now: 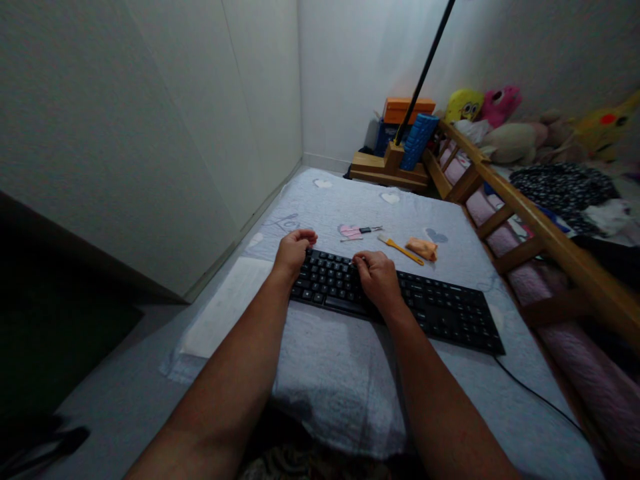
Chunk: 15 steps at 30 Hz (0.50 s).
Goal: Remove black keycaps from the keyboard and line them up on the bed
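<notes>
A black keyboard (445,308) lies slantwise on a cloth-covered table, its cable running off at the right. My left hand (294,252) is at its upper left corner, fingers curled and thumb against the edge. Over the middle keys, my right hand (379,279) is closed in a pinch; whatever is between the fingertips is too small to make out. Behind the keyboard lie a yellow-handled brush (404,251), a crumpled orange cloth (423,249), a slim tool with a dark grip (367,230) and a thin cotton swab (351,239).
A pale flat sheet (227,303) lies left of the keyboard on the grey-blue tablecloth (330,373). A wooden bed rail (520,207) runs along the right side, with plush toys behind it. At the far end stand a black pole (427,63) and an orange box (407,109).
</notes>
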Each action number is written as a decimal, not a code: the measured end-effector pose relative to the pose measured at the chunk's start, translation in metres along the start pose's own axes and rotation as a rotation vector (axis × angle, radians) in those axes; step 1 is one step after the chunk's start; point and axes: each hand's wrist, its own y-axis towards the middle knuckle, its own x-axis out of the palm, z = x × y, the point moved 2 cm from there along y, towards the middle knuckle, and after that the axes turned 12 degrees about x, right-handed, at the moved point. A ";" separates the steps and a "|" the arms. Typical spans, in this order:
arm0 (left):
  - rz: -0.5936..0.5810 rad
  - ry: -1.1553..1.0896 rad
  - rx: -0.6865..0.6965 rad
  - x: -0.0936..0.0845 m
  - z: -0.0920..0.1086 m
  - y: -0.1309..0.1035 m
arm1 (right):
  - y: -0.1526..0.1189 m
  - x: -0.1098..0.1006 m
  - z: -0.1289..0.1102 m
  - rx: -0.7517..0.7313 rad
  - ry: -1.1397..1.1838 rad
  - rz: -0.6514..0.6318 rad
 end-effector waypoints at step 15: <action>-0.002 -0.002 0.002 0.000 -0.001 0.000 | 0.003 0.004 0.006 -0.002 0.029 0.028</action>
